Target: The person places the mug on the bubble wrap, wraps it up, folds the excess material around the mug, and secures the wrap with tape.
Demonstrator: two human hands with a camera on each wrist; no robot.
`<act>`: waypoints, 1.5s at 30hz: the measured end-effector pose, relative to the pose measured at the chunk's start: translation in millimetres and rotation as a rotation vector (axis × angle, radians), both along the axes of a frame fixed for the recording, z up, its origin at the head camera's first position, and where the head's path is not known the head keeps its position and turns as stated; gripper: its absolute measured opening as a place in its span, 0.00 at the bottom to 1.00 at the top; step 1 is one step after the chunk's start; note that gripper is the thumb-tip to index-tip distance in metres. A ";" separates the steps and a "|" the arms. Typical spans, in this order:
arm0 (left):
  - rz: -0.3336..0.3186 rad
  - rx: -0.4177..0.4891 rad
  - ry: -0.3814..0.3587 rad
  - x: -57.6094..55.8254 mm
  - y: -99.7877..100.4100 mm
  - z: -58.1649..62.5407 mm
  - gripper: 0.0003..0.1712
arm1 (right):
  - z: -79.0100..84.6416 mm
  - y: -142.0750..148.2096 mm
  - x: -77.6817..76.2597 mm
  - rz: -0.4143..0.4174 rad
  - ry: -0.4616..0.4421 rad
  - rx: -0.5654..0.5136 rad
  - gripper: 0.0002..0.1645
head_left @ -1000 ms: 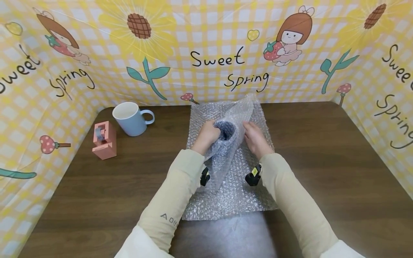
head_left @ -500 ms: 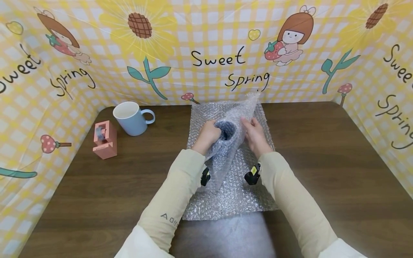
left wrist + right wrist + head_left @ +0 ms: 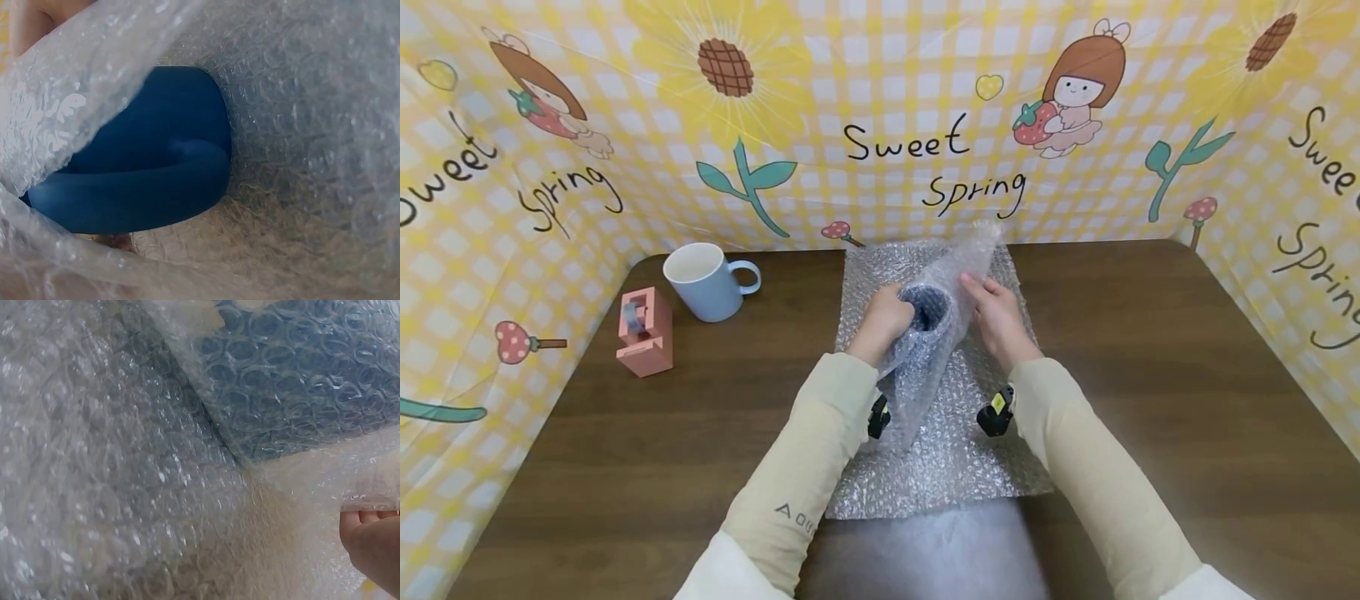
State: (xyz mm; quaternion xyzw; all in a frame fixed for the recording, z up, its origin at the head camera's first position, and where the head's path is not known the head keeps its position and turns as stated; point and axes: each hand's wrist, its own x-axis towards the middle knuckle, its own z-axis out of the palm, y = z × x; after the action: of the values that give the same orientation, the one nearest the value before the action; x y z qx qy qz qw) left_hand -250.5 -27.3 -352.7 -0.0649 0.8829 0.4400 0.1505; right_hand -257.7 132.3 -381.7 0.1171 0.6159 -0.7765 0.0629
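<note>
A blue mug (image 3: 137, 197) is wrapped in clear bubble wrap (image 3: 917, 375); its curved handle shows in the left wrist view. From above, the wrapped roll has a dark round opening. My left hand (image 3: 886, 317) grips this roll at the left of its opening, fingers curled over the edge. On the other side my right hand (image 3: 996, 312) pinches the loose flap of wrap, which rises to a point toward the back wall. Blue shows through the bubbles in the right wrist view, where curled fingers (image 3: 369, 517) hold the wrap's edge.
A flat bubble wrap sheet (image 3: 880, 496) lies beneath on the brown wooden table (image 3: 1150, 375). At the back left stand a light blue mug (image 3: 707, 287) and a pink tape dispenser (image 3: 647, 333). Yellow checked cloth (image 3: 910, 50) walls the back and sides.
My right hand has shifted its fingers a little up the flap, with the thumb and fingers now more spread. The left hand keeps its grip in place.
</note>
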 end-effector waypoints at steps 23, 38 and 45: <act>0.010 -0.039 0.062 -1.1 0.5 -3.3 0.32 | 1.2 7.5 11.1 0.195 0.171 -0.087 0.20; 0.024 -0.065 0.077 2.2 3.6 -5.0 0.32 | 16.4 12.8 -7.7 0.320 -0.115 0.014 0.26; 0.055 -0.070 0.055 3.5 3.1 -3.2 0.32 | 21.4 7.0 -15.7 0.270 -0.190 0.152 0.15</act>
State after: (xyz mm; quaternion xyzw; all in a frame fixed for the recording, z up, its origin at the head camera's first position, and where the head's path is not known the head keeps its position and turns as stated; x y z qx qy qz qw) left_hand -247.0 -24.3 -355.9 -0.0824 0.8995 0.4145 0.1115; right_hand -273.4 139.3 -360.3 0.1107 0.6742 -0.6977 0.2155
